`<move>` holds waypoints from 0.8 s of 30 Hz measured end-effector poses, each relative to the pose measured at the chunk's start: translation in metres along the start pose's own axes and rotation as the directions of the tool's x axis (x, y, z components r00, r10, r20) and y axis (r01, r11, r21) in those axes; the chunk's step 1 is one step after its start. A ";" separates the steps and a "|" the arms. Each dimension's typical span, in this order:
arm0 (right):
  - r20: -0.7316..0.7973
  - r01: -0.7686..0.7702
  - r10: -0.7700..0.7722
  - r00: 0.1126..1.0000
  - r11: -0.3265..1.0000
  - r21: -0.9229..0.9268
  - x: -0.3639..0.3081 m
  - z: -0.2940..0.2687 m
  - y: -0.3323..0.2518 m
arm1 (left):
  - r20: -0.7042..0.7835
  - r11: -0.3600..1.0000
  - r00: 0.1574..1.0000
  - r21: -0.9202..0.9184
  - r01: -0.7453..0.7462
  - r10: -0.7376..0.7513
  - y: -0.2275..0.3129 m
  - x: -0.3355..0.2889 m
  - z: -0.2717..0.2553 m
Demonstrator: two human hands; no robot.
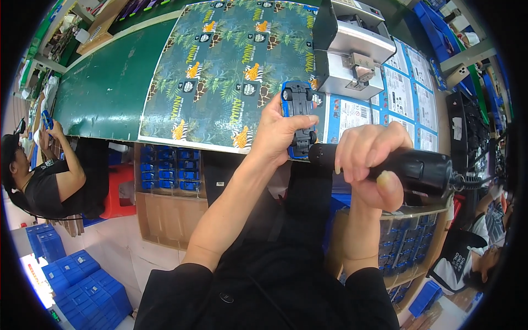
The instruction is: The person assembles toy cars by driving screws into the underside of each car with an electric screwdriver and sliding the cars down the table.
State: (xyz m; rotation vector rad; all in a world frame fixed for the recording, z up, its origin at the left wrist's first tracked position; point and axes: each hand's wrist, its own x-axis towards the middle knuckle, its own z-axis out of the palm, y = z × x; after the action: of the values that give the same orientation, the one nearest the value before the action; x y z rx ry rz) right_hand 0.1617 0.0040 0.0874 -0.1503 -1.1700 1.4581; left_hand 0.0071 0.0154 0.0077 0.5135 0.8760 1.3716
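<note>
A blue toy car (300,103) is turned with its black underside up, its wheels showing. My left hand (274,130) is closed around it, thumb pressed across the chassis, at the front edge of the workbench. In my right hand (369,157) is a black electric screwdriver (422,169), lying nearly level with its coiled cord running off to the right. Its front end meets the car's near end; the tip and any screw there are hidden. Beyond the car stands a silver metal machine (352,49), probably a screw feeder.
Printed animal-pattern sheets (220,82) and blue-white label sheets (404,91) cover the bench. Boxes of blue toy cars stand below at left (170,168) and right (407,239). Blue crates (91,291) are stacked lower left. One person (55,176) sits left, another (465,253) right.
</note>
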 end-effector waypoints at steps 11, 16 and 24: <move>-0.024 0.010 -0.012 1.000 0.998 -0.064 -0.004 0.007 -0.001 | -0.006 0.999 1.000 -0.036 0.023 -0.023 0.003 0.000 0.000; -0.046 0.027 -0.030 0.998 0.997 -0.066 -0.004 0.008 -0.001 | -0.014 0.997 0.999 -0.067 0.036 -0.037 0.005 0.000 0.004; 0.077 0.148 -0.145 0.986 0.988 -0.033 0.010 -0.015 -0.026 | 0.121 0.961 0.990 -0.258 0.104 -0.075 0.012 -0.003 -0.007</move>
State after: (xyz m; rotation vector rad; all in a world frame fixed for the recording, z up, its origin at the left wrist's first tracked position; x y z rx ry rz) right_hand 0.1864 0.0148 0.1034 -0.0360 -1.2441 1.3215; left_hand -0.0060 0.0132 0.0138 0.3363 0.6072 1.3388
